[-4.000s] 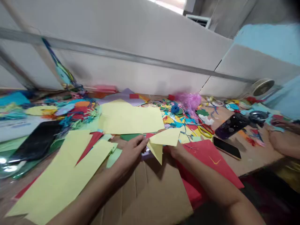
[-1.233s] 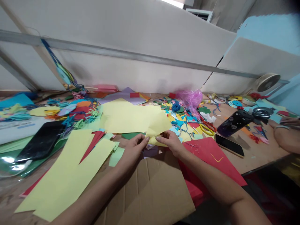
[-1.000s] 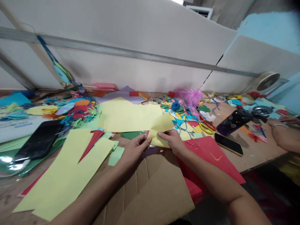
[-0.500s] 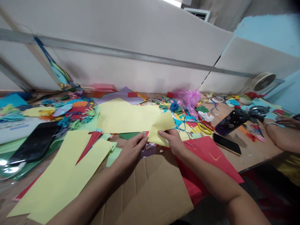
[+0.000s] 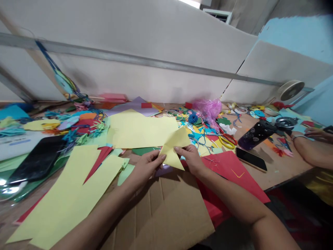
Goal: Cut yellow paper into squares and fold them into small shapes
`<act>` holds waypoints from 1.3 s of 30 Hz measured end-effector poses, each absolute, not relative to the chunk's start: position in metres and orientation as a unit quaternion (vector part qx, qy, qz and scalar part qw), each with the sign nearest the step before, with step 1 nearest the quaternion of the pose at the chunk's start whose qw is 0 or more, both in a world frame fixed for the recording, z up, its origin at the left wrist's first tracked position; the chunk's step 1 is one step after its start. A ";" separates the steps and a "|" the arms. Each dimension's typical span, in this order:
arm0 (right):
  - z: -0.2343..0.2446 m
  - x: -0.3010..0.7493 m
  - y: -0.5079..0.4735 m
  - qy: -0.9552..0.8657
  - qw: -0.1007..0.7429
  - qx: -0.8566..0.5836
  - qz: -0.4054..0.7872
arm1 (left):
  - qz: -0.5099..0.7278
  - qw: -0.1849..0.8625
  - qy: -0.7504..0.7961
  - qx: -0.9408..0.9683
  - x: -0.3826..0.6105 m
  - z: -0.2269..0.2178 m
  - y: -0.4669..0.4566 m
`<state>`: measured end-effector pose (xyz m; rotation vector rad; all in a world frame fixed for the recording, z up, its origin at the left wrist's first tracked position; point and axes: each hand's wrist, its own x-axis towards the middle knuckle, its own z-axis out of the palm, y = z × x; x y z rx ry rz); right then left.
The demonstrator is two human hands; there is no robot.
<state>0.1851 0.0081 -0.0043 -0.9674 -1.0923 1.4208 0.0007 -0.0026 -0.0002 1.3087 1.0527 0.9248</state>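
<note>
Yellow paper (image 5: pixel 174 140) in hands (image 5: pixel 148 164) (image 5: pixel 193 159), bottle (image 5: pixel 256 134) beside phone (image 5: pixel 251 159)

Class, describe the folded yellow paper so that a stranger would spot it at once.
From the table, go to the brown cardboard, bottom centre. Just above its far edge, the left hand and right hand hold the folded yellow paper. Unlike the larger yellow sheets lying nearby, it is small, creased and held.

Left grip (image 5: pixel 148 164) pinches; right grip (image 5: pixel 191 159) pinches nearby.
</note>
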 end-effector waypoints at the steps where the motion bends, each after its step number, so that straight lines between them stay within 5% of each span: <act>1: -0.005 0.188 0.011 -0.463 0.526 -0.414 0.581 | 0.394 0.573 0.455 0.556 0.000 0.002 -0.002; 6: 0.005 0.208 0.026 -0.531 0.540 -0.433 0.489 | 0.368 0.569 0.487 0.551 -0.008 0.006 0.003; 9: 0.028 0.219 0.025 -0.663 0.541 -0.441 0.272 | 0.348 0.557 0.495 0.569 -0.013 0.006 0.007; 15: 0.065 0.202 0.005 -0.896 0.279 -0.344 -0.034 | 0.312 0.544 0.466 0.625 -0.015 0.006 0.006; 19: 0.066 0.179 0.009 -0.936 0.149 -0.317 -0.043 | 0.286 0.544 0.448 0.649 -0.015 0.004 0.003; 25: 0.066 0.185 0.029 -0.932 0.121 -0.329 0.088 | 0.229 0.563 0.431 0.667 -0.018 0.011 0.002; 31: 0.070 0.212 0.044 -0.869 0.218 -0.392 0.208 | 0.222 0.632 0.431 0.605 -0.022 0.011 0.006; 37: 0.055 0.223 0.047 -0.605 0.555 -0.465 0.332 | 0.338 0.587 0.452 0.580 -0.027 0.001 0.016; 39: 0.041 0.217 0.042 -0.534 0.576 -0.460 0.415 | 0.388 0.562 0.462 0.566 -0.025 -0.002 0.018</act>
